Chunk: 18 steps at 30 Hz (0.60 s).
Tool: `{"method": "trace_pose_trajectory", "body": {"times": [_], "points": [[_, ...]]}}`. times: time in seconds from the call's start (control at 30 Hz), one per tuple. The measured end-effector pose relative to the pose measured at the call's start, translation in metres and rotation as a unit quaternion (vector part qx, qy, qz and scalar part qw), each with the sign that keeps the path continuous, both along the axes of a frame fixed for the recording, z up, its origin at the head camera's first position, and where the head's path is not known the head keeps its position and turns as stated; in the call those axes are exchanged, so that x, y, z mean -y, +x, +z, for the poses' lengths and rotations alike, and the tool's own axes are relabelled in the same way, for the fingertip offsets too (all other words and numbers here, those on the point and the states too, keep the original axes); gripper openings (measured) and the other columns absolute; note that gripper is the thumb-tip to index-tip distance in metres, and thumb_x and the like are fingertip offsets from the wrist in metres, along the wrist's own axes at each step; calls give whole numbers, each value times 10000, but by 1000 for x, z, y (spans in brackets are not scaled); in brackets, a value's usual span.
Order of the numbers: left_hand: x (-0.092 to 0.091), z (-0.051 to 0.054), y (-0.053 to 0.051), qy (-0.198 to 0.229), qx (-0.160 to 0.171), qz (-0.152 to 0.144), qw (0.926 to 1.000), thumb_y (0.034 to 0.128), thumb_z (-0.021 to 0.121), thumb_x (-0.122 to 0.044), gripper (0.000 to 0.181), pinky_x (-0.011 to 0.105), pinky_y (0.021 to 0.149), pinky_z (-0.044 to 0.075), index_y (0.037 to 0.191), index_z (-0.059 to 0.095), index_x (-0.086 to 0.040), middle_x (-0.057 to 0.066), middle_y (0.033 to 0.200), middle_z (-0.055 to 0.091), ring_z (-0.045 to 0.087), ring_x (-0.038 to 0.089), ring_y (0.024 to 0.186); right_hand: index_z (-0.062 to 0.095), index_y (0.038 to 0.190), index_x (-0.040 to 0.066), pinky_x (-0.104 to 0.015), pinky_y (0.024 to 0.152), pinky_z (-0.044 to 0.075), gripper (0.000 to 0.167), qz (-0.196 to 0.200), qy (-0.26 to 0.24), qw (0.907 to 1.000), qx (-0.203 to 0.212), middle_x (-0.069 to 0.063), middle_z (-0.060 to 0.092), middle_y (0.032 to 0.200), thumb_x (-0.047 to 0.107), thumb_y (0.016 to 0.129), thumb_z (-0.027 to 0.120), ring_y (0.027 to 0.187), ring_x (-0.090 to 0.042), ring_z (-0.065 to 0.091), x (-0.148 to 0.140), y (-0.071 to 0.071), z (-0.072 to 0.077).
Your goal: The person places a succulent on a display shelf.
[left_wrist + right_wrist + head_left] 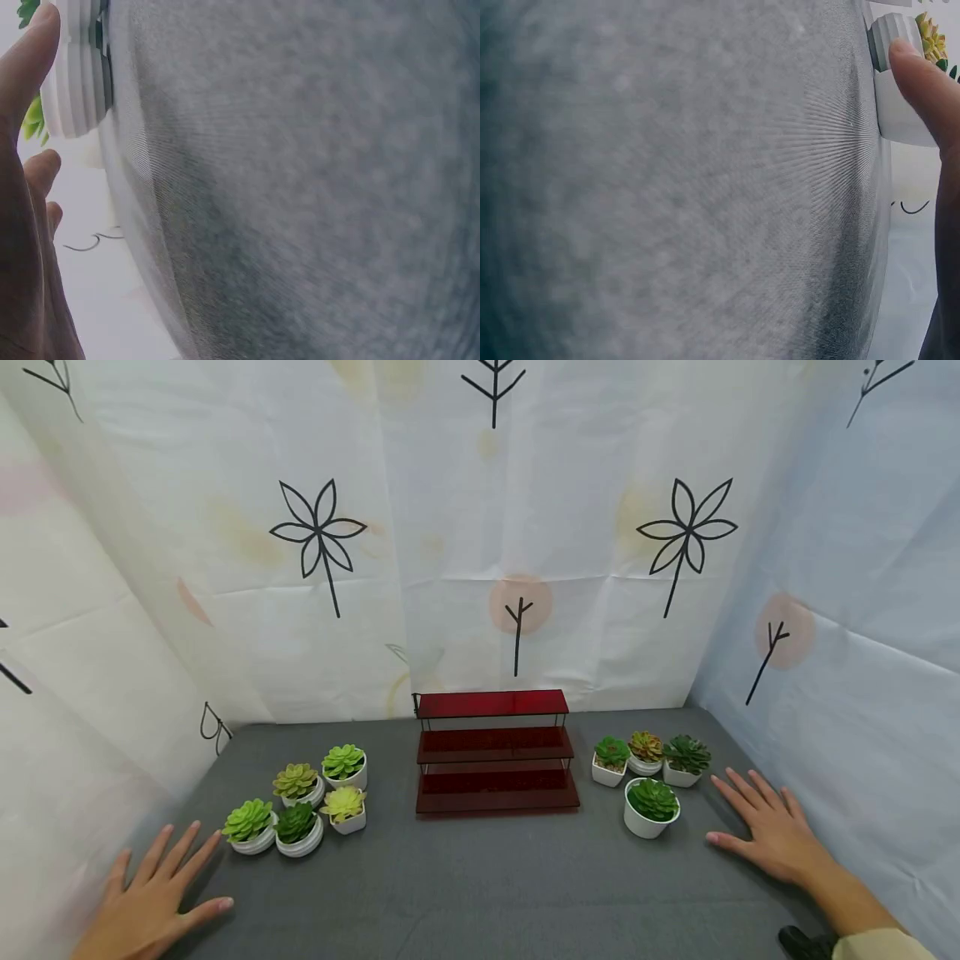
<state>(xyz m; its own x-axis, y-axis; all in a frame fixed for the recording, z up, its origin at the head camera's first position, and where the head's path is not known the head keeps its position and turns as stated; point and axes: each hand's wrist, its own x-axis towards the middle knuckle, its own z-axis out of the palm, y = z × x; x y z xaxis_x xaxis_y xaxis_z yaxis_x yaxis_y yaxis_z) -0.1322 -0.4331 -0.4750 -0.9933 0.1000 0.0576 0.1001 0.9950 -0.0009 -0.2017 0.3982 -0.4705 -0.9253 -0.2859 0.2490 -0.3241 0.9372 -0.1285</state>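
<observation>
My left hand [153, 897] lies spread with straight fingers at the left of the grey table, its fingertips near a potted succulent [251, 827]. My right hand [772, 831] is likewise spread at the right, beside a dark green succulent [686, 760] in a white pot. Neither hand holds anything. Several small succulents in white pots stand in a left group, among them a yellow one [345, 808]. The right group includes a larger round pot [651, 808]. Between the groups stands a dark red three-tier shelf [495, 753]. Ribbed white pots [75, 82] show past the left thumb in the left wrist view.
Patterned white cloth [480, 527] hangs at the back and both sides of the table. Grey cloth [480, 885] covers the tabletop. A black object [804, 942] sits by the right sleeve [877, 945].
</observation>
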Motion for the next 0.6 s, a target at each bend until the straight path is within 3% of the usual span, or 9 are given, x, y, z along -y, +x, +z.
{"method": "trace_pose_trajectory", "body": {"times": [0.33,0.6], "points": [[-12,9,-1,151,-178,-153,9996,845,503,-739,1012,649,1001,-228,1567,175,-111,233,1586,91,-192,402,1421,246,1559,214,-683,1065,27,909,191,-404,9972,-607,-215,304,1512,433,829,742,1418,-422,162,7,8,3],[-14,10,4,294,-240,34,9993,837,521,-736,1038,726,991,-108,1577,100,-142,268,1556,151,-101,480,1414,248,1559,203,-727,996,132,907,119,-821,9945,-643,-251,332,1482,369,828,759,1373,-475,223,20,17,8]]}}
